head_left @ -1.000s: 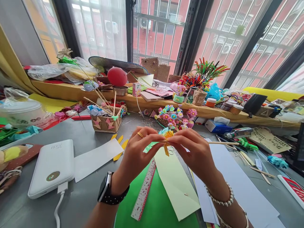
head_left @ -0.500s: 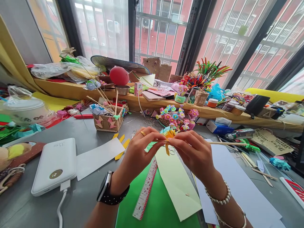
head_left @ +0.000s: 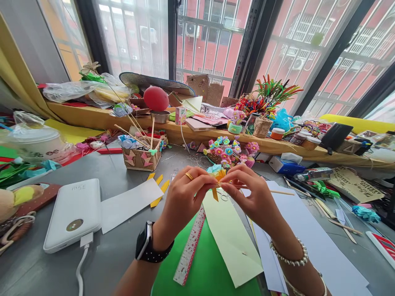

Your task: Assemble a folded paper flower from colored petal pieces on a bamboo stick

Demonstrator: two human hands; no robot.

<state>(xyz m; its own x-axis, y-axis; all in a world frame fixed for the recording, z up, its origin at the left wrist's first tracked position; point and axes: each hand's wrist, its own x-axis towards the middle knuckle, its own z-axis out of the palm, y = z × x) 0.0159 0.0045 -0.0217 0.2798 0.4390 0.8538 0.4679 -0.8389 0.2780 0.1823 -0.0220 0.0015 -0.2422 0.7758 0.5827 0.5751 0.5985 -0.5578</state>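
Note:
My left hand (head_left: 189,193) is closed in a pinch on a small yellow-orange paper flower (head_left: 221,174) that has pale blue paper behind it. A narrow yellow paper strip (head_left: 215,195) hangs down between my fingertips. A thin wooden stick (head_left: 282,192) runs from the flower out past my right hand (head_left: 253,191). My right thumb and forefinger pinch together at the strip and the stick's end, close against my left fingertips. The exact spot of contact is hidden by the fingers.
Beneath my hands lie a green mat (head_left: 206,267), a patterned ruler (head_left: 190,250) and a pale green paper sheet (head_left: 236,242). White paper (head_left: 308,234) lies right; a power bank (head_left: 74,213) and yellow strips (head_left: 160,193) lie left. Behind stand a box of sticks (head_left: 142,158) and crocheted flowers (head_left: 226,152).
The stick has shifted its angle, and less of it reaches out to the right. My right fingers have opened slightly and re-pinched at the strip. My left wrist has moved a little right.

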